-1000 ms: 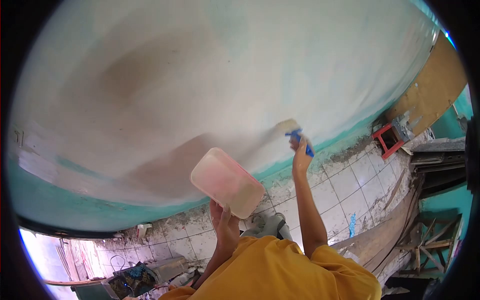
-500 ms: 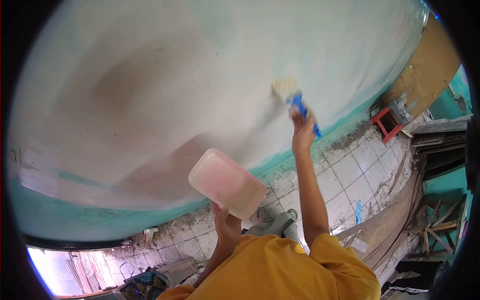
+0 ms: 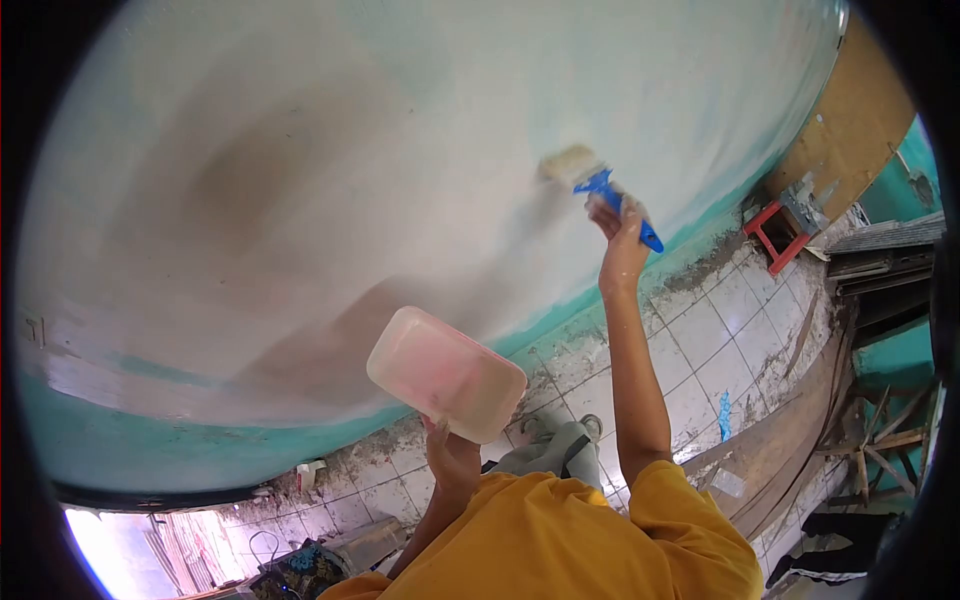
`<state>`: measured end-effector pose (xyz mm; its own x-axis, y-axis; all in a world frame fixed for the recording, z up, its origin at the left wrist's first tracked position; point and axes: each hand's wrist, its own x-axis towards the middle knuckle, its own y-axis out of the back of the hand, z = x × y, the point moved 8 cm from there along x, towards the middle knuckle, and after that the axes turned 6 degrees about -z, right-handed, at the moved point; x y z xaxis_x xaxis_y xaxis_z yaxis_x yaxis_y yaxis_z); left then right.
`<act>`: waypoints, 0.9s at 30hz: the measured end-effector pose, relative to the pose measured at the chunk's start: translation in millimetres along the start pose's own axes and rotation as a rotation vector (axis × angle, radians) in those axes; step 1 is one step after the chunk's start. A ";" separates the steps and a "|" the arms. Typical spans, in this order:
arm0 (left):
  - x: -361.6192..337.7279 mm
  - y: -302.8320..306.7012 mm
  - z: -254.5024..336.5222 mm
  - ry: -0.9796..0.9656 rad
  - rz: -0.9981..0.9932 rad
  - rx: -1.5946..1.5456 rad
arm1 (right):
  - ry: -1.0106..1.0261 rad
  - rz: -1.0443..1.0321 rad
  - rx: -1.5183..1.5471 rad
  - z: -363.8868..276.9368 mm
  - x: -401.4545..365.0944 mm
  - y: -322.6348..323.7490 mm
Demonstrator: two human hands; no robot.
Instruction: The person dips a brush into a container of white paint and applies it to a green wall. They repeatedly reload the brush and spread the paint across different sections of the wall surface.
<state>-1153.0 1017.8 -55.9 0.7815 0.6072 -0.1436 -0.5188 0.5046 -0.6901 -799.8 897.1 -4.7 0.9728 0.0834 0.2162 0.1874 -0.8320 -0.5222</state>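
Observation:
Wrapped round the blue handle of a wide paintbrush (image 3: 598, 184), my right hand (image 3: 624, 238) is closed. Its pale bristles touch or nearly touch the wall (image 3: 450, 200), which is coated whitish over turquoise. My left hand (image 3: 452, 456) grips the lower edge of a pinkish plastic tub (image 3: 410, 355), with the fingers partly hidden beneath it. Pale liquid paint lies toward the tub's lower right end. The tub is held tilted in front of the wall, apart from the brush.
A red stool (image 3: 775, 238) with a grey object on it stands by the wall at right. Stacked boards (image 3: 885, 245) and a wooden frame (image 3: 880, 440) are farther right. Dirty white tiles (image 3: 690, 345) cover the floor. A dark patterned bag (image 3: 300, 568) sits at lower left.
My right hand and the paintbrush have shifted slightly up, and the handle's angle has changed. The tub appears a little lower and to the left in view.

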 end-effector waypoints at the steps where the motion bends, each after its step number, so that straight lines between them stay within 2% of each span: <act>1: 0.1 0.0 -0.4 -0.006 -0.011 -0.011 | -0.002 0.001 -0.001 -1.6 -0.5 0.8; 3: -0.6 3.0 -1.6 -0.013 0.001 -0.001 | 0.083 -0.019 0.149 -7.4 -1.9 1.2; 5: 1.2 4.8 -2.6 -0.023 0.013 0.014 | 0.052 0.006 0.204 53.9 -7.7 25.9; 7: 1.1 3.3 -2.3 -0.056 -0.017 0.023 | -0.075 0.145 0.196 130.0 -29.9 63.2; 8: 1.3 3.2 -1.4 -0.052 -0.013 0.027 | -0.081 0.149 0.196 152.2 -40.3 76.0; 9: 2.3 0.5 -3.1 -0.001 -0.033 0.017 | -0.183 0.188 0.098 177.1 -52.9 90.5; 10: 2.3 -3.8 -5.1 0.048 -0.050 0.009 | -0.290 0.223 0.001 192.3 -63.5 99.8; 14: 12.4 -26.4 -5.5 -0.044 -0.026 0.105 | -0.313 0.247 -0.073 200.6 -57.2 124.2; 17: 22.4 -34.4 -10.3 -0.062 -0.009 0.176 | -0.279 0.174 -0.219 151.0 -56.4 120.5; 19: 32.2 -48.7 -18.7 -0.050 -0.066 0.189 | -0.177 0.101 -0.163 85.5 -48.0 104.5; 22: 41.6 -78.5 -26.8 -0.074 -0.040 0.236 | -0.097 0.001 -0.197 -9.7 -55.3 92.3; 25: 47.6 -108.7 -40.1 -0.091 -0.068 0.213 | -0.123 -0.052 -0.104 -81.7 -66.5 96.0; 27: 51.8 -106.7 -58.5 -0.121 -0.065 0.299 | -0.163 -0.076 -0.178 -112.2 -75.3 96.9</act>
<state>-1037.0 959.5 -31.2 0.7789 0.6271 -0.0083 -0.5619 0.6920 -0.4532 -870.2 748.7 21.0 0.9686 0.2246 0.1064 0.2479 -0.9024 -0.3525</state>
